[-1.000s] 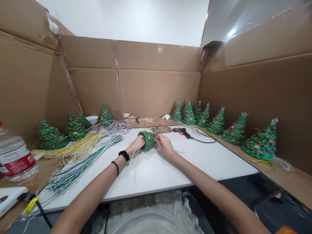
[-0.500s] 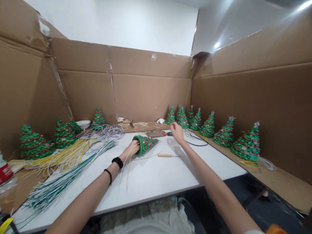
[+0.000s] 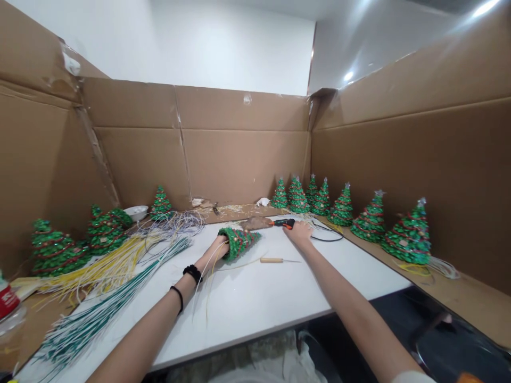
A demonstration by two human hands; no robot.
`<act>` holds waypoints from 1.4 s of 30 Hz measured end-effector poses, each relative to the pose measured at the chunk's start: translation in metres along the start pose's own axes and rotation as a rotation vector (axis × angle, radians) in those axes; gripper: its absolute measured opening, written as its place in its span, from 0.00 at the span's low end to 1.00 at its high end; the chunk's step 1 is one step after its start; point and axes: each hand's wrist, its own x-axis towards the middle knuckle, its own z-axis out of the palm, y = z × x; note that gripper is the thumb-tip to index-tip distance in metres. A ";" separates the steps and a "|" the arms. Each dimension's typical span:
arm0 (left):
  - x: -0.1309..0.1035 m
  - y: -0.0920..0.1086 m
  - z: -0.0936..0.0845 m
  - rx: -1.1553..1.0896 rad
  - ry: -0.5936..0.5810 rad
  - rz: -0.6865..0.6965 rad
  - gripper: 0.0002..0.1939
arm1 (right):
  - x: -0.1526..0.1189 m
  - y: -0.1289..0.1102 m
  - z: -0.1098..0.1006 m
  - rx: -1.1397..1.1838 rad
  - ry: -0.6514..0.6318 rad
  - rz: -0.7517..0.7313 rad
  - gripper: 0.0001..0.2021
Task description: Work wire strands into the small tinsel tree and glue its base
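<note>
My left hand [image 3: 222, 244] reaches into the hollow base of a small green Christmas tree [image 3: 241, 242] trimmed with red garland and holds it tipped on its side, its point to the right. My fingers are hidden inside the tree. Thin white and yellow strands [image 3: 208, 276] hang from its base past my wrist. Farther right, my right hand [image 3: 300, 232] is closed around the black-and-orange glue gun [image 3: 284, 223], which points left over a brown stained pad [image 3: 255, 223]. Between my arms lies an awl with a wooden handle [image 3: 272, 260].
Finished trees with star tops [image 3: 369, 218] line the right side. More trees [image 3: 56, 247] stand at left, by a white bowl [image 3: 136, 213]. Yellow strands [image 3: 106, 263] and green strands [image 3: 107, 303] spread across the left of the white table [image 3: 247, 308]. Cardboard walls [image 3: 243, 159] surround it.
My right hand has come down from above the table onto the glue gun and closed on it. My left hand and the tree have hardly moved. The view has shifted slightly.
</note>
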 end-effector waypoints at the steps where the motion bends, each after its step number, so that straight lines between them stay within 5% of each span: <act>1: 0.000 0.000 0.000 0.014 0.001 0.010 0.09 | 0.000 0.000 -0.001 0.007 -0.008 -0.005 0.25; 11: -0.007 0.010 -0.001 0.038 -0.032 0.060 0.11 | 0.000 0.002 -0.023 0.158 -0.035 -0.037 0.19; 19: -0.009 0.011 -0.002 0.091 -0.004 0.052 0.12 | -0.018 -0.027 -0.030 0.631 0.081 -0.665 0.18; 23: -0.006 0.000 -0.002 0.113 0.022 0.101 0.14 | -0.024 -0.035 -0.026 0.672 0.088 -0.816 0.17; 42: -0.010 0.009 0.006 0.063 0.085 0.147 0.13 | -0.024 -0.034 -0.024 0.504 0.109 -0.889 0.16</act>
